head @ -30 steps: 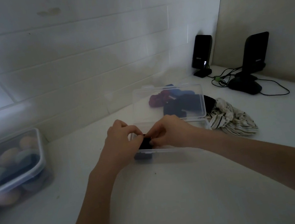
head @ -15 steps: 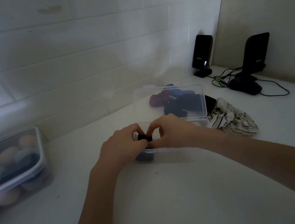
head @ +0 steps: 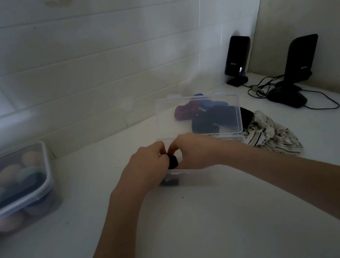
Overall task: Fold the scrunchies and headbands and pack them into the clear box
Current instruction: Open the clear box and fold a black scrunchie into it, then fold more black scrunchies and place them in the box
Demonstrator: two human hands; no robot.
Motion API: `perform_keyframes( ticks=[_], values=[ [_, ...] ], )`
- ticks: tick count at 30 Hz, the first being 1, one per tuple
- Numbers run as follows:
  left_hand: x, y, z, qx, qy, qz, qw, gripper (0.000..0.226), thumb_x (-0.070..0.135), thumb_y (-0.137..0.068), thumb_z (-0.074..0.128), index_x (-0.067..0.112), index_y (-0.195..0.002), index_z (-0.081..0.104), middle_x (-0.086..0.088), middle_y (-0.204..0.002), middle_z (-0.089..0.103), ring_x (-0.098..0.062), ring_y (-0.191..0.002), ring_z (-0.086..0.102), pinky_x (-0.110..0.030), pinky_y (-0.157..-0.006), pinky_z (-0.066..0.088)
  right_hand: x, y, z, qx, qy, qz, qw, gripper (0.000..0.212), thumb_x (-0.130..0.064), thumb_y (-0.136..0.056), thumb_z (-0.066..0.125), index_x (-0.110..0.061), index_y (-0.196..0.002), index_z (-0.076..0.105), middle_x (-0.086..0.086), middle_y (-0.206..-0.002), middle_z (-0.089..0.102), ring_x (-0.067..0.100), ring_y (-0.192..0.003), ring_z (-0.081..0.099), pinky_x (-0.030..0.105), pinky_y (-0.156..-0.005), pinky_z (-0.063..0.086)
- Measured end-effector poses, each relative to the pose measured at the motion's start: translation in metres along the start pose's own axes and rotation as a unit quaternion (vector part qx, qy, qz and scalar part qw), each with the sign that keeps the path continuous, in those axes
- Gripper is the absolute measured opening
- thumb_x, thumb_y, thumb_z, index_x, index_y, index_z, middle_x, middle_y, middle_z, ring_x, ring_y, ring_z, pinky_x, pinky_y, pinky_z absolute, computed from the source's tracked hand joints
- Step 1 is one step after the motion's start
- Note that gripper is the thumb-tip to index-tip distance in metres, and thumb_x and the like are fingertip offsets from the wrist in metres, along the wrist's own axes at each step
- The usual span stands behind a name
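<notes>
The clear box (head: pixel 195 175) stands on the white counter with its lid (head: pixel 164 118) tilted up behind it. Over the box's front left corner, my left hand (head: pixel 146 167) and my right hand (head: pixel 198 151) meet and pinch a small black scrunchie (head: pixel 172 161) between their fingertips. Another dark piece (head: pixel 169 181) lies inside the box below it. Through the lid I see a red scrunchie (head: pixel 184 111), a blue one (head: pixel 209 102) and a dark one (head: pixel 213 120) behind the box. A striped headband (head: pixel 272 134) lies crumpled to the right.
A lidded plastic tub (head: pixel 15 187) with pastel round items sits at the left. Two black speakers (head: pixel 237 60) (head: pixel 299 60) and their cables (head: pixel 262 89) stand in the back right corner. A white brick wall rises close behind.
Both hands have kept working the black scrunchie at the box's front left corner; the fingertips have drawn closer together around it. Nothing else has moved.
</notes>
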State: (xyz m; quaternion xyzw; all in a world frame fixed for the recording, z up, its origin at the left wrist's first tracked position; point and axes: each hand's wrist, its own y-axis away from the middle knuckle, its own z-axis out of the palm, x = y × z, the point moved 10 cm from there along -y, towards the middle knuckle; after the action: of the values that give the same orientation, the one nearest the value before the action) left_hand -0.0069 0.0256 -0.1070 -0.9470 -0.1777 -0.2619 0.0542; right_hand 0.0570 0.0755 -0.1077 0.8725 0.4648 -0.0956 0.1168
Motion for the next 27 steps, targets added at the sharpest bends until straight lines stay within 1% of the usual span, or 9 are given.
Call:
perform_keyframes(
  ticks=[6,8,10,12,15,17,22,25,27],
  values=[
    [0.000,0.001,-0.001,-0.003,-0.004,0.004,1.000,0.015,0.022,-0.091,0.036,0.019,-0.087,0.051,-0.004,-0.079,0.055,-0.020,-0.069,0.051,-0.028,-0.056,0.033,0.004,0.001,0.003,-0.012,-0.018,-0.005,1.000,0.041,-0.048,-0.083,0.060,-0.028,-0.118,0.063,0.002,-0.109,0.067,0.016,-0.082,0.057,0.033,-0.075,0.052],
    [-0.003,0.001,-0.002,0.001,-0.003,0.007,1.000,0.018,0.025,-0.091,0.035,0.022,-0.089,0.053,-0.004,-0.080,0.057,-0.022,-0.072,0.054,-0.030,-0.058,0.036,0.008,0.009,-0.011,0.016,-0.053,-0.001,0.998,0.043,-0.055,-0.077,0.064,-0.031,-0.113,0.066,-0.009,-0.094,0.067,0.007,-0.074,0.055,0.025,-0.070,0.049],
    [-0.005,0.003,-0.007,0.020,-0.017,0.014,1.000,0.022,0.031,-0.092,0.033,0.027,-0.090,0.055,-0.003,-0.081,0.060,-0.023,-0.074,0.057,-0.030,-0.059,0.038,0.013,0.022,-0.043,0.097,-0.129,-0.007,0.987,0.034,-0.050,-0.079,0.066,-0.026,-0.102,0.072,-0.021,-0.060,0.058,-0.002,-0.056,0.051,0.008,-0.055,0.036],
    [-0.003,0.006,-0.016,0.057,-0.038,0.034,0.997,0.030,0.044,-0.095,0.031,0.029,-0.089,0.056,0.000,-0.078,0.062,-0.023,-0.074,0.058,-0.030,-0.061,0.039,0.031,0.042,-0.087,0.225,-0.219,-0.016,0.949,0.019,-0.031,-0.084,0.066,-0.015,-0.087,0.075,-0.017,-0.039,0.049,-0.001,-0.040,0.044,0.008,-0.043,0.030],
    [0.007,0.011,-0.036,0.136,-0.061,0.072,0.986,0.036,0.056,-0.093,0.026,0.032,-0.085,0.053,0.007,-0.058,0.053,-0.012,-0.057,0.052,-0.025,-0.054,0.033,0.087,0.086,-0.140,0.447,-0.274,0.022,0.851,0.018,-0.024,-0.087,0.059,-0.015,-0.083,0.074,-0.011,-0.044,0.050,0.006,-0.041,0.038,0.020,-0.045,0.032],
    [0.010,0.014,-0.047,0.189,-0.060,0.084,0.977,0.035,0.054,-0.093,0.027,0.030,-0.086,0.053,0.007,-0.051,0.048,-0.011,-0.051,0.049,-0.023,-0.050,0.029,0.131,0.100,-0.147,0.516,-0.221,0.097,0.822,0.019,-0.026,-0.089,0.056,-0.013,-0.092,0.070,-0.003,-0.060,0.058,0.016,-0.055,0.050,0.027,-0.055,0.040],
    [0.011,0.019,-0.057,0.248,-0.034,0.084,0.965,0.031,0.045,-0.095,0.036,0.023,-0.090,0.058,0.004,-0.053,0.050,-0.023,-0.058,0.053,-0.027,-0.052,0.030,0.211,0.064,-0.081,0.301,-0.080,0.251,0.917,0.052,-0.054,-0.082,0.056,-0.018,-0.120,0.059,0.011,-0.113,0.063,0.033,-0.105,0.055,0.044,-0.088,0.048],
    [0.012,0.021,-0.058,0.269,-0.016,0.087,0.959,0.024,0.038,-0.094,0.044,0.022,-0.087,0.061,0.006,-0.050,0.046,-0.022,-0.056,0.050,-0.026,-0.051,0.031,0.213,0.055,-0.058,0.246,-0.031,0.271,0.930,0.042,-0.051,-0.082,0.059,-0.017,-0.106,0.065,0.011,-0.115,0.060,0.037,-0.108,0.048,0.042,-0.087,0.041],
    [0.012,0.022,-0.059,0.282,-0.014,0.091,0.955,0.021,0.034,-0.092,0.049,0.021,-0.084,0.062,0.007,-0.047,0.042,-0.019,-0.052,0.046,-0.024,-0.049,0.029,0.208,0.055,-0.061,0.286,-0.060,0.255,0.922,0.025,-0.044,-0.083,0.060,-0.018,-0.082,0.060,0.013,-0.100,0.061,0.035,-0.096,0.051,0.038,-0.076,0.039]
  ],
)
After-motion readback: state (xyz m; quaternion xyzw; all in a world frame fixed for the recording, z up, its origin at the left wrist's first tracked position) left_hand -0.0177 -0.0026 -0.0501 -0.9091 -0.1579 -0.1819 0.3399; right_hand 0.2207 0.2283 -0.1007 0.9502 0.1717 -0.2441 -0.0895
